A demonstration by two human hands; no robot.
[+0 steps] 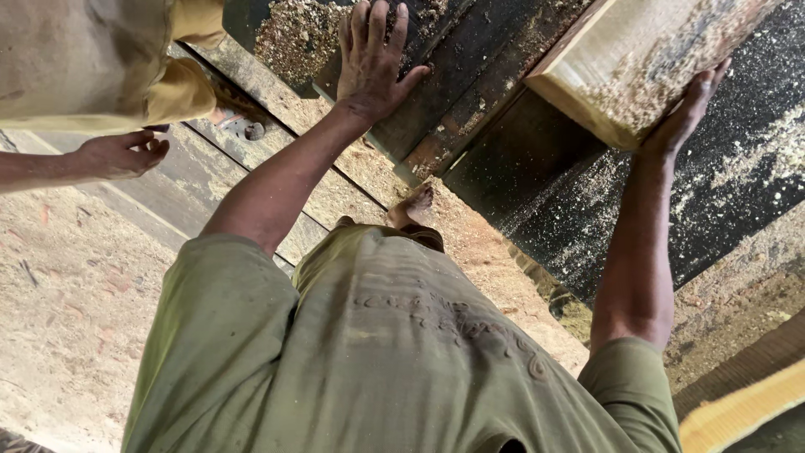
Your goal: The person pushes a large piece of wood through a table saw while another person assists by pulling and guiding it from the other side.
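My left hand [373,59] lies flat with fingers spread on the dark, sawdust-strewn machine table [537,193]. It holds nothing. My right hand [686,109] grips the near end of a thick pale timber block [620,67], fingers wrapped up along its right edge. The block rests on the table and runs off the top of the view, its top dusted with sawdust. My green shirt fills the lower middle, and my bare foot [412,205] shows below the table edge.
Another person in a beige shirt stands at the top left, one hand [117,155] hanging loosely curled. A sawdust heap [293,38] lies by my left hand. Sawdust covers the floor [75,285]. A yellow plank edge [738,411] sits at the bottom right.
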